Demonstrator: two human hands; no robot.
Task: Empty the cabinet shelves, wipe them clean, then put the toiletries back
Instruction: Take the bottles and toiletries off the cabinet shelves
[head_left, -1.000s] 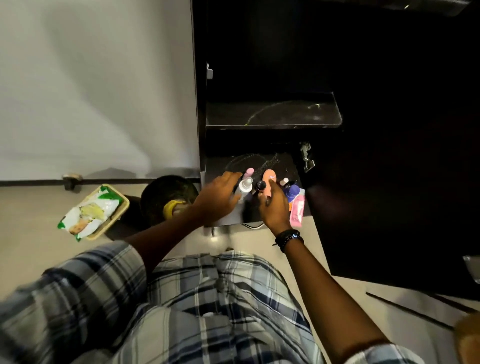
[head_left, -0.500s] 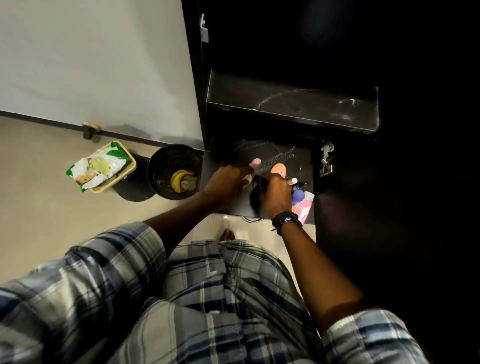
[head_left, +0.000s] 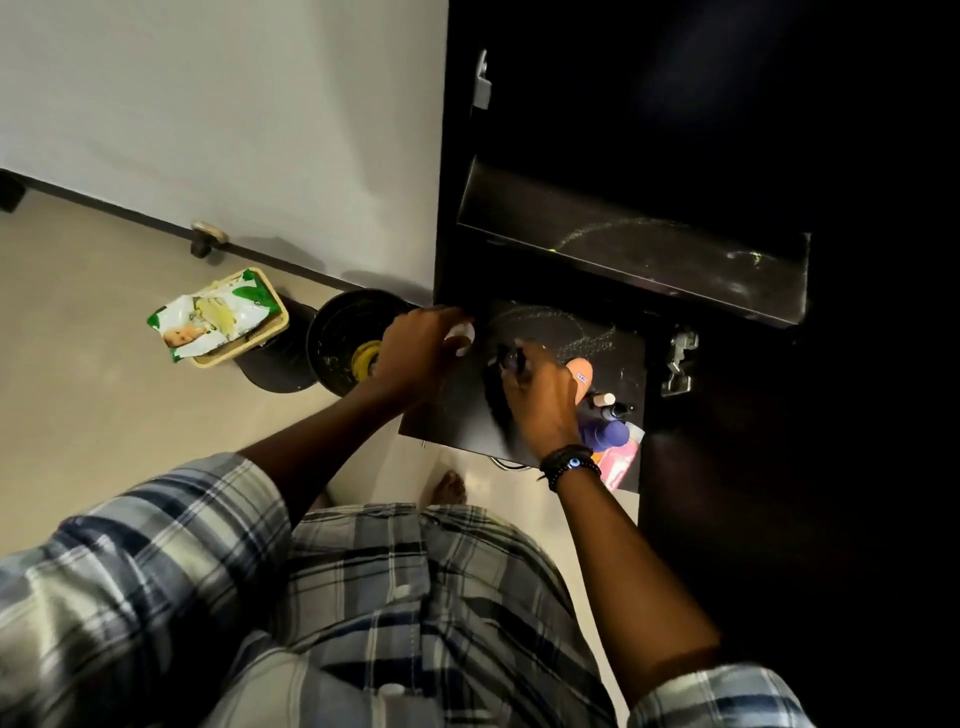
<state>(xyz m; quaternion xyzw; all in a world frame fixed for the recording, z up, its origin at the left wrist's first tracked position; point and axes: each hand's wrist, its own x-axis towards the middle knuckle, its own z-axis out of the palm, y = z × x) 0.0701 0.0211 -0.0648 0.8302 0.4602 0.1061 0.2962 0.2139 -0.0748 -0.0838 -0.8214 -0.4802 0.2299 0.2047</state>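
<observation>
Seen from above, a person's left hand (head_left: 421, 345) curls its fingers (head_left: 442, 315) round a white bottle (head_left: 461, 339) at the lower shelf's (head_left: 566, 332) left edge. The right hand (head_left: 543, 397) grips a small dark bottle (head_left: 511, 356) mid-shelf. Other toiletries (head_left: 605, 434) cluster along the right edge.

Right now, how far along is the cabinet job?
Both shelves show wipe streaks, so wiping looks done; the upper shelf is bare. The left hand grips a white bottle, the right hand a dark item, over the lower shelf. Left: restocking; toiletries sit only at its right.
</observation>
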